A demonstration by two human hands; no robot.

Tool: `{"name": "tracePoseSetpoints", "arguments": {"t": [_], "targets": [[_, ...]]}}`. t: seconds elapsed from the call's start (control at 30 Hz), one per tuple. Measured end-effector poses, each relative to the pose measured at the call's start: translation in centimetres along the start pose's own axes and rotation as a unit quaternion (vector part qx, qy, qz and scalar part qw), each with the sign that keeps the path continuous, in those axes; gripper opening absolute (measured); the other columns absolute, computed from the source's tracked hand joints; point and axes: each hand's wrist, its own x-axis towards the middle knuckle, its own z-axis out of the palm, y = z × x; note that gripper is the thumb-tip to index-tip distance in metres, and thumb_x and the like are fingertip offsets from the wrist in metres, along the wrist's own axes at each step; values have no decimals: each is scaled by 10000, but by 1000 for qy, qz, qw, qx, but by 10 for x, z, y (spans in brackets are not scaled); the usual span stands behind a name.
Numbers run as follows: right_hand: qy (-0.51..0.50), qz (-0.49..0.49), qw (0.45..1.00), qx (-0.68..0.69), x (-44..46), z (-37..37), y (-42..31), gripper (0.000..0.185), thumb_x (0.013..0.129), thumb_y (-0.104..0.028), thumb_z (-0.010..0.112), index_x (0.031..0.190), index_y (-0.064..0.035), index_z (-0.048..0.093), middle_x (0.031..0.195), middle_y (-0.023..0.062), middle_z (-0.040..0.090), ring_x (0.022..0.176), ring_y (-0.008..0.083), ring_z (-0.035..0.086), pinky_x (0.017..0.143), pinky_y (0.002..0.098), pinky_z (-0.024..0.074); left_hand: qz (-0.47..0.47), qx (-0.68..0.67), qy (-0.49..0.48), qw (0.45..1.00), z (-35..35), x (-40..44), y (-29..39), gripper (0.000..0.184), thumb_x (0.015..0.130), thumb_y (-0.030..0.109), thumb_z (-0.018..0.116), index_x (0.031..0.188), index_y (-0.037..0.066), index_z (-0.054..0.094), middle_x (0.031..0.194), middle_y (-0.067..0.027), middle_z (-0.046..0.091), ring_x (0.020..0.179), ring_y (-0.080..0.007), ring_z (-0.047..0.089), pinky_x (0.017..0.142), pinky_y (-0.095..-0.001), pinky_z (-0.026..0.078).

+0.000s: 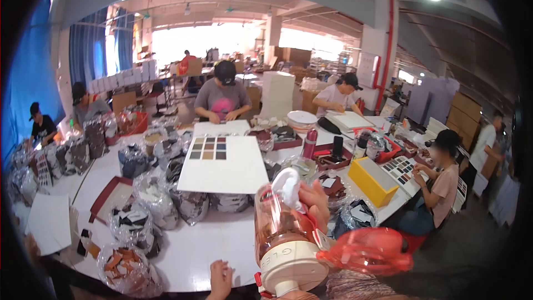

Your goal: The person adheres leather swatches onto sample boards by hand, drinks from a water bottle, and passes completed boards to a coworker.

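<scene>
A clear drinking bottle (272, 219) with brownish liquid fills the lower middle of the view, very close to the camera. It is tipped bottom up, its white collar (294, 266) toward me and its red flip lid (366, 251) hanging open to the right. My right hand (315, 204) is wrapped around the bottle's far right side, beside a crumpled white piece (287, 187). Near the table's front edge, my left hand (220, 279) has its fingers loosely curled, with nothing visible in them. A white board with colour swatches (222, 164) lies beyond the bottle.
On the white table (189, 255) stand plastic bags of material scraps (125, 269), a dark red tray (100, 205), a pink flask (309, 144) and a yellow box (372, 182). Several people sit around it, one close on the right (438, 186).
</scene>
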Motion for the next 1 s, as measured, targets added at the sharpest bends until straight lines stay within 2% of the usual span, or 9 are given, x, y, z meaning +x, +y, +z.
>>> {"name": "tracePoseSetpoints", "arguments": {"t": [0.1,0.23,0.3,0.37,0.43,0.53,0.67,0.77,1.0], "targets": [[-170,151,964,136,-20,-15,-11,359,1000,-282,431,1195,1,535,1215,228,600,1025,322,635,1016,555,365,-61,-29,68,995,-36,24,51,285,948,132,533,1213,28,518,1181,-143,531,889,-206,561,767,-310,470],[-265,292,868,303,-38,-10,-30,683,827,-393,676,1327,13,448,1233,167,578,1117,243,582,960,451,445,11,-254,90,963,-79,77,112,531,1034,452,308,1276,14,488,1226,-122,571,1062,-203,576,836,-310,420],[-371,404,753,364,-56,-12,-23,951,646,-221,886,1405,-2,356,1275,121,549,1166,197,546,1002,353,425,43,-353,7,935,-98,101,150,714,996,598,232,1387,24,400,1342,-154,523,1132,-235,562,899,-343,401],[-376,519,638,427,-89,-3,-18,913,641,-252,882,1376,10,407,1259,126,564,1157,210,554,990,337,428,7,-478,-68,875,-106,117,186,793,973,639,224,1450,14,321,1317,-168,546,1146,-264,563,969,-377,398],[-407,539,615,407,-115,-3,-16,896,661,-234,862,1389,-7,392,1255,89,553,1149,172,530,1003,341,410,-33,-567,-120,815,-107,131,202,829,955,663,245,1456,6,311,1285,-179,572,1137,-286,576,994,-401,406],[-411,541,626,383,-138,-9,-14,853,676,-264,854,1362,21,434,1235,119,573,1135,184,546,982,323,433,-20,-499,-117,859,-101,131,203,823,963,641,291,1467,-8,298,1286,-190,576,1151,-289,581,1029,-406,399],[-394,569,646,322,-165,-21,-8,863,688,-249,845,1380,44,420,1258,141,565,1144,193,545,981,319,437,131,-128,-122,976,-79,106,201,853,891,610,526,1447,-14,355,1345,-172,549,1243,-294,528,1050,-396,382],[-391,553,662,321,-174,-28,-9,864,691,-278,835,1386,32,426,1268,156,566,1158,212,557,996,332,432,300,123,-40,945,-58,92,203,903,696,319,842,1410,-7,395,1296,-198,563,1150,-348,570,940,-407,464],[-448,517,679,267,-191,-47,-9,886,672,-301,847,1390,5,429,1247,170,573,1121,247,584,978,340,446,319,151,-60,934,-42,83,187,816,618,185,872,1309,-1,480,1202,-186,612,983,-324,634,823,-394,511]]}}
